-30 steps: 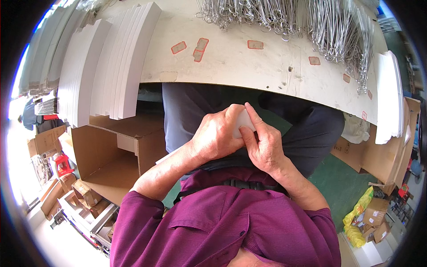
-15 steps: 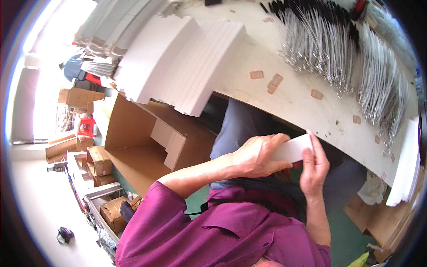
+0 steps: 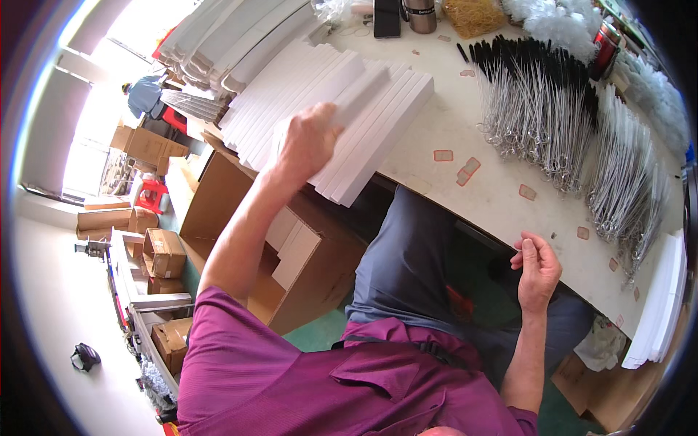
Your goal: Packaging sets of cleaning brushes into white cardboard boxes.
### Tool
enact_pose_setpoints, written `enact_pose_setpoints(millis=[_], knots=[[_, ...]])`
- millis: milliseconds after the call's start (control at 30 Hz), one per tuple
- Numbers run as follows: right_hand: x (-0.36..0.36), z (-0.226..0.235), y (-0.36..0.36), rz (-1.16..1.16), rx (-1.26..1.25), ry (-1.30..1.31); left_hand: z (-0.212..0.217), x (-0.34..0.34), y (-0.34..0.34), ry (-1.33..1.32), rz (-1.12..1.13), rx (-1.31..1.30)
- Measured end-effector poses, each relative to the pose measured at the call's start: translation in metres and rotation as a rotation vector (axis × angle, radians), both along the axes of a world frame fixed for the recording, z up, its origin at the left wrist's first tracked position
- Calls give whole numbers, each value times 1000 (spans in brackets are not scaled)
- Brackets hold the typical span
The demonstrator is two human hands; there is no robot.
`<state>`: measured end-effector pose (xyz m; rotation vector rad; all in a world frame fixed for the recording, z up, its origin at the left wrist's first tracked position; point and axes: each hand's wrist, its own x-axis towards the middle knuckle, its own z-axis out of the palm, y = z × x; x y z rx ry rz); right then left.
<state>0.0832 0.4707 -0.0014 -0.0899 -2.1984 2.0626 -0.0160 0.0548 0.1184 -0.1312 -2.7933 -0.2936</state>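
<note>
My left hand reaches over a row of long, narrow white boxes at the table's left side. Its fingers are closed around a white box that is tilted and smeared by motion; the palm side is hidden. Near the table's front edge, above my lap, my right hand is held up with loosely bent fingers apart and nothing seen in them. Thin wire brushes with looped ends lie in two bunches to the right, one with black bristles, the other with pale bristles.
An open cardboard carton stands below the table's left edge. Several small red-edged pieces lie on the white table. A phone, a metal flask and a red can stand toward the back. Flat white pieces hang at the right edge.
Both hands held a white box over my lap before. My left hand has moved up and left to the box row; my right hand has let go and shifted slightly right.
</note>
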Motion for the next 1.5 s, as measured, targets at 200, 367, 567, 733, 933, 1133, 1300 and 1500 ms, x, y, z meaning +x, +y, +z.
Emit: enact_pose_setpoints(millis=[200,367,567,733,933,1133,1300,1500], knots=[[-4,-3,-5,-1,24,-35,-28,-63,-39,-11,110,-361],[-2,-5,-7,-3,38,-18,-43,-67,-28,106,164,-419],[1,-4,0,17,-9,-13,-35,-67,-34,349,67,-440],[5,11,-3,14,23,-134,-36,-58,-40,187,60,-473],[27,21,35,-142,138,108,-31,-14,58,236,-304,-89],[64,46,159,-708,756,179,-73,4,150,4,-459,280],[116,45,282,-847,1479,-275,-125,-9,178,50,-486,289],[146,41,342,-810,1617,-452,-134,-10,179,54,-496,344]])
